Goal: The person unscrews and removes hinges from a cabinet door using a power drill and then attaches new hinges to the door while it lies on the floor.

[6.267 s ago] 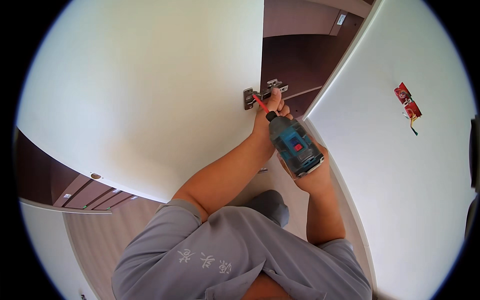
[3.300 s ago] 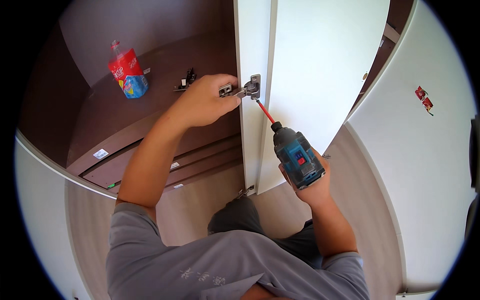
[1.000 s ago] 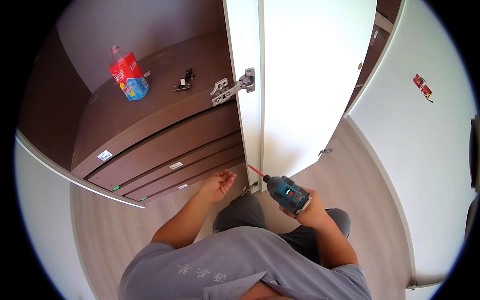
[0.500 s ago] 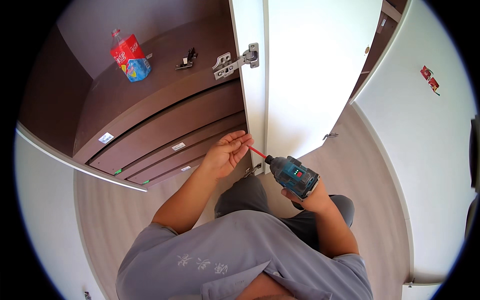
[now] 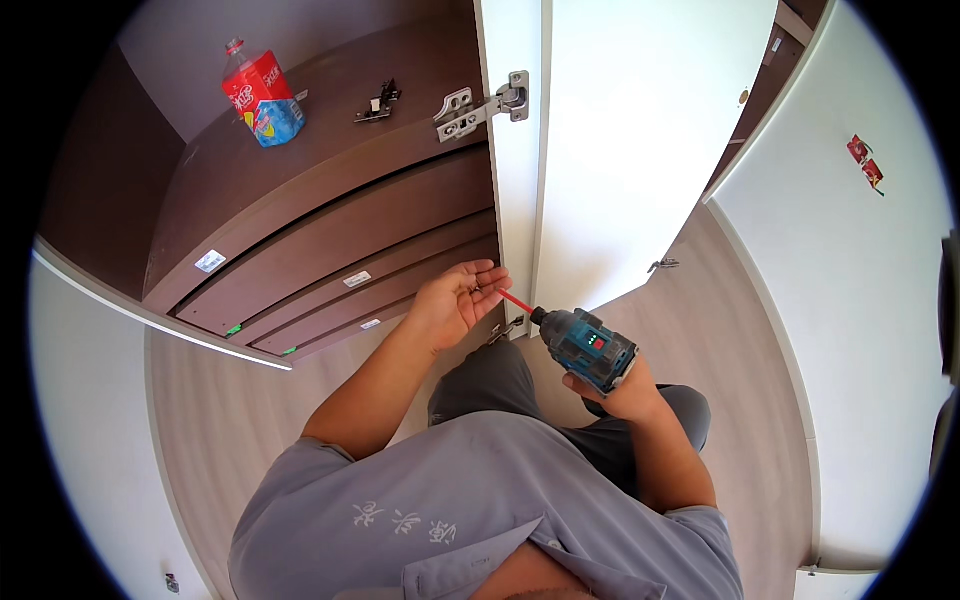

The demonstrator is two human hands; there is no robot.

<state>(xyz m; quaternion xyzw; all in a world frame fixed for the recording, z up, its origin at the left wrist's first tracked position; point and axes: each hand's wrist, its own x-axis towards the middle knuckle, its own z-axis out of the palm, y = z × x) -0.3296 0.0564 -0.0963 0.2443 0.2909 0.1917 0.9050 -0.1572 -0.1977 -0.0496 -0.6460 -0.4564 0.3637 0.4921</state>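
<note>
My right hand [image 5: 625, 390] grips a blue and black cordless driver [image 5: 585, 350], whose long red bit [image 5: 518, 302] points up-left into the fingertips of my left hand [image 5: 460, 300]. That hand is turned palm up, fingers curled at the bit's tip; any small piece between them is too small to name. Above them, a metal hinge [image 5: 514, 96] is fixed to the narrow edge of the white door [image 5: 650, 140], its arm sticking out leftward. A loose dark hinge [image 5: 378, 105] lies on the brown shelf [image 5: 320, 140] beside a red and blue plastic bottle [image 5: 268, 105].
Brown drawer fronts [image 5: 300, 270] sit below the shelf. A white panel [image 5: 840, 330] with red wall fittings [image 5: 865, 165] stands at the right. A lower hinge [image 5: 515, 325] is by my knee, another [image 5: 663, 263] at the door's outer edge. Pale wood floor [image 5: 240, 420] surrounds my legs.
Since 3.3 seconds ago my left hand has left the hinge and the driver has come down. In the last second the hand has risen to meet the bit's tip.
</note>
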